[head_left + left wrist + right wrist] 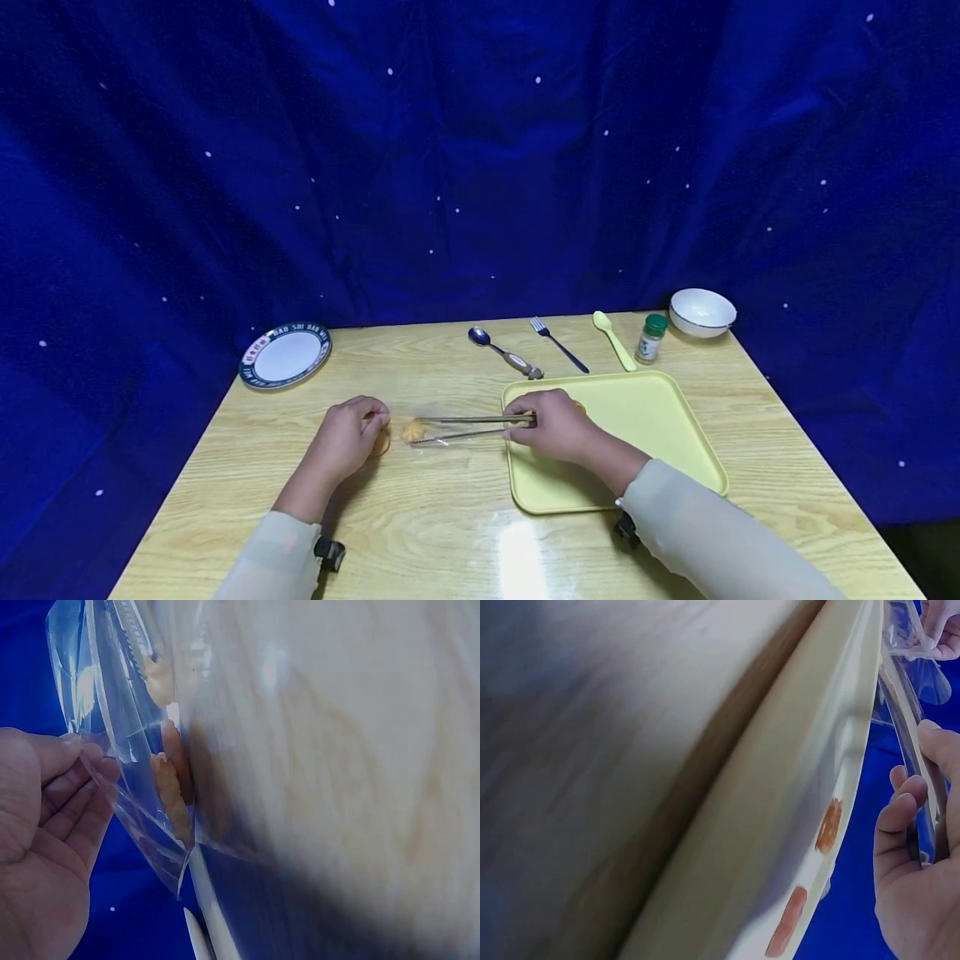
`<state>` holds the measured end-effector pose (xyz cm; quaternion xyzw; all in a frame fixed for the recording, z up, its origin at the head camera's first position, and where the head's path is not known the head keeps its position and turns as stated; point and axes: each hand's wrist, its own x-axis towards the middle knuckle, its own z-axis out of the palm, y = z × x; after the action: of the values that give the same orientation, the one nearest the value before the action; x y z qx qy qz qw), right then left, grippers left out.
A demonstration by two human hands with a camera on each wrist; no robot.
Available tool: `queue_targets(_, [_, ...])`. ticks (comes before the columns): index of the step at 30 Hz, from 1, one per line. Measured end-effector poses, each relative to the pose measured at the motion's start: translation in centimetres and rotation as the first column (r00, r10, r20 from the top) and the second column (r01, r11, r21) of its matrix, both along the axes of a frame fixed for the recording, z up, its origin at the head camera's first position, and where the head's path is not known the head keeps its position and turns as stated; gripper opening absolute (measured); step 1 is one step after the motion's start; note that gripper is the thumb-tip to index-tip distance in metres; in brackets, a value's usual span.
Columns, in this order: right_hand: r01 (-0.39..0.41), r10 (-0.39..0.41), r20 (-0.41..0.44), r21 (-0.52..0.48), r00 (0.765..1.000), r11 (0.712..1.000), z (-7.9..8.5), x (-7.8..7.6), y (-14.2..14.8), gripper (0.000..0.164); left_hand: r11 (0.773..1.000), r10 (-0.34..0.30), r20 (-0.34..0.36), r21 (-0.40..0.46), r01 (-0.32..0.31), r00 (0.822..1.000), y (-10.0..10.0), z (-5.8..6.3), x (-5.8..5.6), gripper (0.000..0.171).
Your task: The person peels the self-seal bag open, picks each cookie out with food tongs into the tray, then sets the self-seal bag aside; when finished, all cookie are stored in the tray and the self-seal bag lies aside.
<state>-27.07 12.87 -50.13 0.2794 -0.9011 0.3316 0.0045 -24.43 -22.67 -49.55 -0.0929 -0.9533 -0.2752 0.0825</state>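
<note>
My left hand [345,437] pinches the edge of a clear plastic bag [84,690] between thumb and fingers. Several orange, ridged snack-like pieces [171,796] lie inside it; their exact kind is unclear. From the other side, my right hand [557,423] grips metal tongs [476,419] near their bend, above the tray's left edge. The tongs' arms reach left into the bag, their tips beside an orange piece [413,431]; I cannot tell whether they touch it. On the yellow tray [637,425] lie orange-brown pieces [829,826], partly hidden by my right hand in the head view.
A dark-rimmed white plate [287,354] stands at the back left. Along the back lie a metal spoon [513,360], a fork [562,346] and a yellow spoon [617,343]. A green-capped jar [650,340] and a white bowl [702,313] stand back right.
</note>
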Motion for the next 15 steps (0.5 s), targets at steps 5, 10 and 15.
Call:
queue_targets(5, [0.009, -0.007, 0.038, -0.054, 0.999, 0.999, 0.5, 0.7, 1.6, 0.018, 1.000, -0.014, 0.005, -0.002, 0.014, 1.000, 0.0, -0.1, 0.0, 0.011])
queue_targets(10, [0.013, -0.006, 0.088, -0.084, 0.996, 0.996, 0.8, 1.0, 2.4, 0.022, 1.000, 0.005, 0.008, -0.010, -0.005, 1.000, -0.1, 0.0, 0.1, 0.011])
queue_targets(15, [0.000, 0.009, 0.110, -0.088, 0.994, 0.996, 0.3, 0.9, 2.3, 0.025, 1.000, -0.003, -0.009, -0.010, 0.003, 1.000, 0.0, -0.1, 0.1, 0.011])
